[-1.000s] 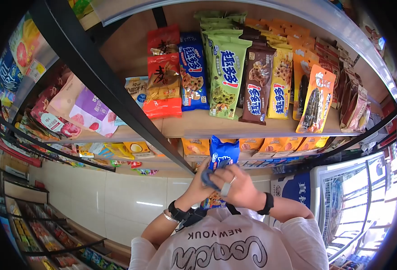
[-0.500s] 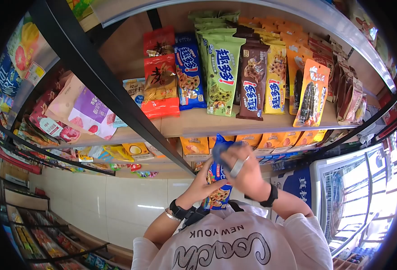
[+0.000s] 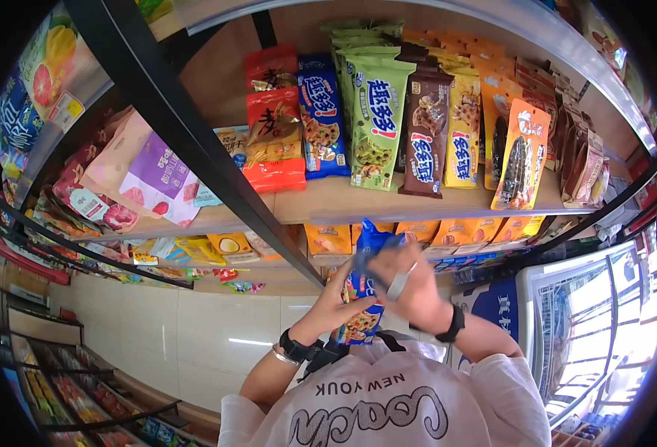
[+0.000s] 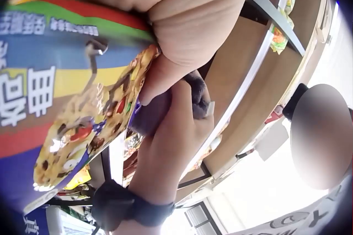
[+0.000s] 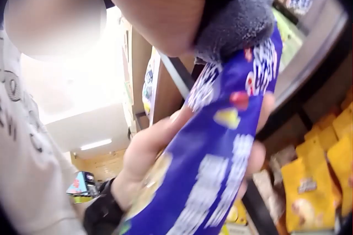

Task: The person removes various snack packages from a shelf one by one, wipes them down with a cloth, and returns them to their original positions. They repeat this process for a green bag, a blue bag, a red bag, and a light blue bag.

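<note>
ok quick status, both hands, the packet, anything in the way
Left hand gripping blue packet. Right hand holding grey cloth against packet, near its far end. Cloth and right hand hide part of packet's front.

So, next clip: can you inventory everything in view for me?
Held packet: one, blue, between the hands
Cloth: one, dark grey-blue, in the right hand
Shelf packets: many, mostly red, blue, green, brown, yellow, orange; main shelf
Pink-purple pouch: one, shelf's left
Orange pouches: several, lower shelf
Glass-topped cabinet: one, white and blue, right
Other goods: too small to count, edges
Shirt: one, white, bottom
Wristbands: two, black, one per wrist
Left hand, right hand: bare, centre
</note>
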The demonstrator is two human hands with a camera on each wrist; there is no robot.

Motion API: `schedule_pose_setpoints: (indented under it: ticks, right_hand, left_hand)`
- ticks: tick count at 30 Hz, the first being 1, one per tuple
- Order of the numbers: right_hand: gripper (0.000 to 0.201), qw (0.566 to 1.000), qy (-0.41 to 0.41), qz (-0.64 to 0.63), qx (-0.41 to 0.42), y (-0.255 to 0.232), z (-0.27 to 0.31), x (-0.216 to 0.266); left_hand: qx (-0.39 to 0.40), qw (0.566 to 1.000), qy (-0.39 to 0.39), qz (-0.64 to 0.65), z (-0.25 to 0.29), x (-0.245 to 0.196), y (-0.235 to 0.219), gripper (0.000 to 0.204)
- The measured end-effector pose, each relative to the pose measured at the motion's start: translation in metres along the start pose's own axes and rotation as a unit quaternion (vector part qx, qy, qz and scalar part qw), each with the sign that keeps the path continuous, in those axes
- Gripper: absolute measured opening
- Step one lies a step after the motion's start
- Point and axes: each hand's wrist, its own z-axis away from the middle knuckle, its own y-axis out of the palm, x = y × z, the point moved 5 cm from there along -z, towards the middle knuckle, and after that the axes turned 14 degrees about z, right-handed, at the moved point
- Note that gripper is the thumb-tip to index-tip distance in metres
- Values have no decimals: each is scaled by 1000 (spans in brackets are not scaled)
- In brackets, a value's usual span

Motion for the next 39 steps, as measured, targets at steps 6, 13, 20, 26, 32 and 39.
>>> schedule_pose_setpoints:
  ticks: [6, 13, 20, 26, 32, 39]
  right_hand:
    - [37, 996, 10, -34, -78, -12, -17, 6]
    - [43, 996, 66, -14, -56, -11, -8, -19]
    - [47, 997, -4, 17, -79, -14, 1, -7]
    - [44, 994, -97, 39, -11, 18, 39, 20]
    - [42, 974, -216, -5, 76, 26, 75, 40]
    - [46, 978, -205, 25, 15, 18, 60, 27]
  left_hand:
    - [-5, 1000, -11, 4, 0, -15, 11, 79]
    - [-17, 998, -28, 62, 4, -19, 16, 75]
    - [-39, 995, -46, 77, 6, -25, 12, 67]
    - [-120, 965, -27, 231, 2, -15, 7, 46]
    - [-150, 961, -17, 232, 0, -17, -1, 42]
    - [-146, 969, 18, 200, -9, -25, 10, 49]
